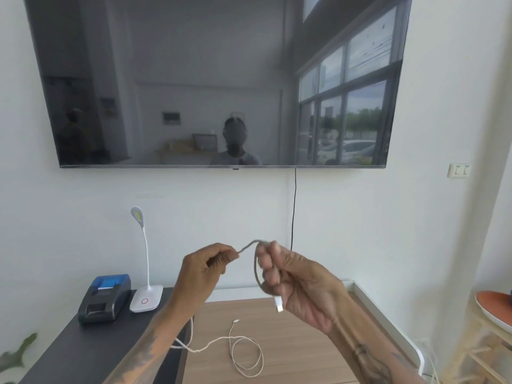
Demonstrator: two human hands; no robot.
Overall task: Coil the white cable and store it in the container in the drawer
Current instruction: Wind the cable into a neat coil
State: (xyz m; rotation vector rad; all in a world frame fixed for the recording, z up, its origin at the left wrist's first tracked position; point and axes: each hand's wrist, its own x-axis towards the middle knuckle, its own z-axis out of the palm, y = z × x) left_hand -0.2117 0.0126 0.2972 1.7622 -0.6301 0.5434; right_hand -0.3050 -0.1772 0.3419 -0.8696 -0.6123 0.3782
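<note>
The white cable is held up in front of the wall, and its loose length trails down onto the wooden tabletop in a loop. My right hand is closed around a first loop of it, with the white plug end hanging below the fingers. My left hand pinches the cable a short way to the left, so a short arc spans between both hands. The cable's other small plug lies on the wood. No drawer or container is in view.
A dark cabinet top at left carries a black and blue receipt printer and a white gooseneck lamp. A large TV hangs on the wall. An orange dish rests on a light wooden rack at right.
</note>
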